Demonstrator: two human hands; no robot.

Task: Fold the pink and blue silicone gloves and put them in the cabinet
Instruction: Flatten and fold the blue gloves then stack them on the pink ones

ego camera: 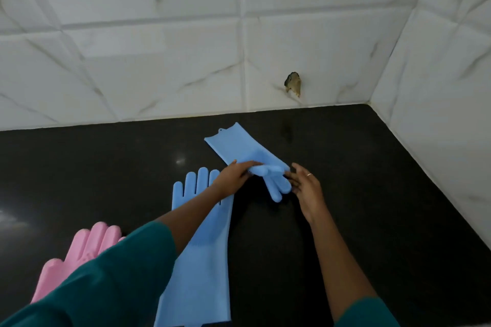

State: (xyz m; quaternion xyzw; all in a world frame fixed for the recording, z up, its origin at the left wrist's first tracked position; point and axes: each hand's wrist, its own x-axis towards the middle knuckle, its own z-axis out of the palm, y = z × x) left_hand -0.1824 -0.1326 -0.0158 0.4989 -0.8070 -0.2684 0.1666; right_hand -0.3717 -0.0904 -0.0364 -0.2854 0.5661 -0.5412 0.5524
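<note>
Two blue silicone gloves lie on the black countertop (372, 180). The far blue glove (239, 148) lies diagonally, cuff toward the wall, fingers toward me. My left hand (236, 175) pinches it at the palm and finger base. My right hand (305, 186), a ring on one finger, is spread open beside the glove's fingertips, touching them lightly. The near blue glove (202, 260) lies flat and long under my left forearm, fingers pointing away. A pink glove (87, 247) lies at the lower left, partly hidden by my teal sleeve. No cabinet is in view.
White marble-pattern tiled walls meet in a corner at the back right. A broken hole (293, 83) shows in the back wall just above the counter. Bare black counter stretches to the left and right of the gloves.
</note>
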